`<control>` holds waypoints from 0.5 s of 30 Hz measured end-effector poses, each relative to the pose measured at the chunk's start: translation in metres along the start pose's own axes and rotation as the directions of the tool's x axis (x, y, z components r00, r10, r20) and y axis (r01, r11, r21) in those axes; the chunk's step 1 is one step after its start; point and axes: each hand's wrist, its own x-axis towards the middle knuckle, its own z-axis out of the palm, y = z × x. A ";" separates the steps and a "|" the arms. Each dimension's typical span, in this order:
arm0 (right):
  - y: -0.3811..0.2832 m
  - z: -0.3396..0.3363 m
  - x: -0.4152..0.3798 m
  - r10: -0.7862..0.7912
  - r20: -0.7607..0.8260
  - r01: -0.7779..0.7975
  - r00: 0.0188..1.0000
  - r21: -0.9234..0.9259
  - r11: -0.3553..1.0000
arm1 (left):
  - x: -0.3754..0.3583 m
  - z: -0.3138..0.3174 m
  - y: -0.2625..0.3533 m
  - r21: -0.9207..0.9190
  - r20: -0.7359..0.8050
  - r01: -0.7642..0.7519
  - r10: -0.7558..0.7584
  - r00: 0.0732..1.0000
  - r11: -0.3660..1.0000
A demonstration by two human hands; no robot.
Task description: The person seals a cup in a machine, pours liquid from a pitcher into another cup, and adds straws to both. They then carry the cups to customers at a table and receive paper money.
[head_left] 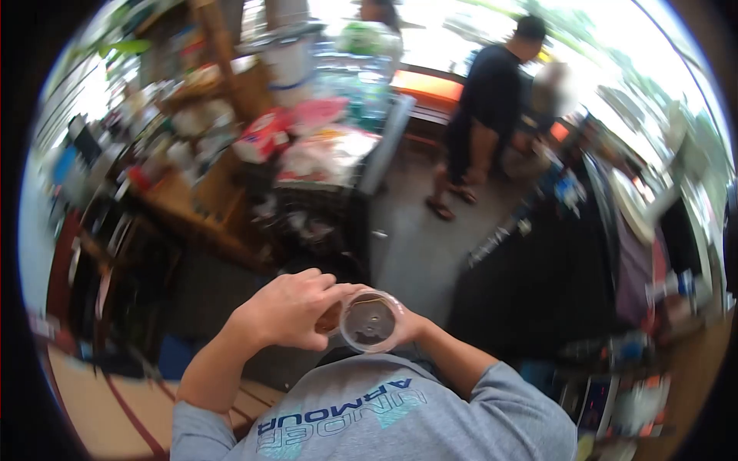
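Observation:
A clear plastic cup (372,321) is held upright in front of my chest, and I look down through its round rim. Dark liquid, or a dark bottom, shows inside it. My right hand (410,328) wraps round the cup's right side, most of its fingers hidden behind it. My left hand (296,309) is curled at the cup's left, its fingertips reaching the rim. Within its curl is a small brownish-orange thing (330,318), partly covered by the fingers; I cannot make out its kind.
A person in black (492,96) stands ahead beside other people. To the left, a cluttered wooden counter (181,211) bears several containers and packets. A big white bucket (288,65) stands behind it. On the right lies a long dark counter (530,280). Grey floor (411,234) runs between them.

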 end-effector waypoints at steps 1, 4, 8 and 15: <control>-0.002 -0.001 -0.013 -0.090 -0.067 0.088 0.994 -0.033 0.996 | 0.015 -0.003 0.005 0.002 0.039 -0.093 0.093 0.995 0.996; -0.009 0.002 -0.061 -0.171 -0.331 0.152 0.928 -0.082 0.985 | 0.067 -0.008 0.021 0.007 0.075 -0.282 0.281 0.957 0.959; -0.030 0.032 -0.146 -0.134 -0.699 0.052 0.703 -0.138 0.989 | 0.133 -0.003 0.068 -0.072 0.113 -0.522 0.527 0.842 0.850; -0.033 0.110 -0.267 -0.324 -0.938 -0.191 0.125 -0.343 0.920 | 0.225 0.002 0.193 -0.161 0.002 -0.855 0.867 0.499 0.493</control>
